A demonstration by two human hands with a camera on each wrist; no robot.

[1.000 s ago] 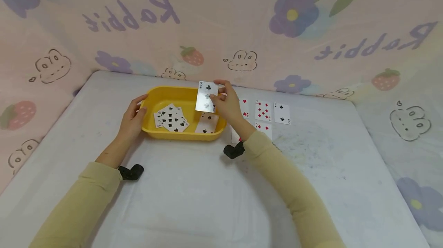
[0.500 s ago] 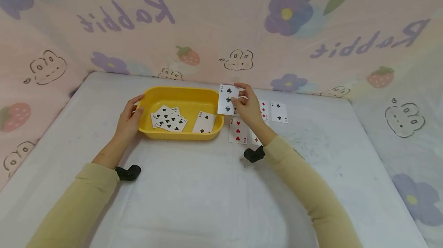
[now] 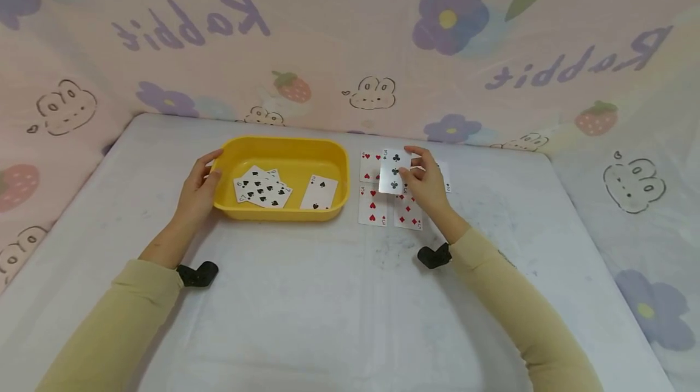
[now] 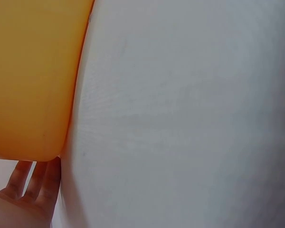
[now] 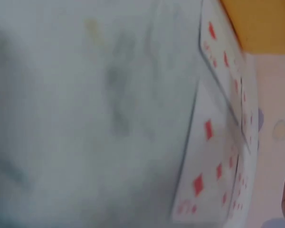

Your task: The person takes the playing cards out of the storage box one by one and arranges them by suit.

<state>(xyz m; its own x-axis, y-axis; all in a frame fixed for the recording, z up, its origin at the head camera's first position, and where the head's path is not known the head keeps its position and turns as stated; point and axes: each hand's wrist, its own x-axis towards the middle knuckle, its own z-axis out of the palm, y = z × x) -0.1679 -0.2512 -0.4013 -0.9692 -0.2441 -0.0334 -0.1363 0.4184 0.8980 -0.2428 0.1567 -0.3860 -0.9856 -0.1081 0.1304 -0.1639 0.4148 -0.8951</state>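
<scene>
Presently the right hand pinches the three of clubs by its right edge, thumb across the face, fingers behind; the gap between them is about the card's thickness. The card is face toward the head camera, corner index "3" legible with three black clubs down the middle. In the head view it overlaps the four of hearts (index "4") and the top of the five of diamonds (index "5").

The left hand grips the left end of the yellow tray, thumb at the rim, fingers along the outer wall; left wrist view agrees, fingers against the tray's end. The tray rests on the white bench, between the two hands.

Inside the tray: two of spades at the right end, index "2"; spade pile overlapping toward the left, some indices too small to read surely.

Beside the tray, on the bench: three of hearts, index "3", just below the four of hearts and left of the five of diamonds. A part-hidden card shows past the right hand.

Backdrop reads "Rabbit" twice, mirror-reversed, in purple. Right wrist view blurred; red diamonds discernible.
</scene>
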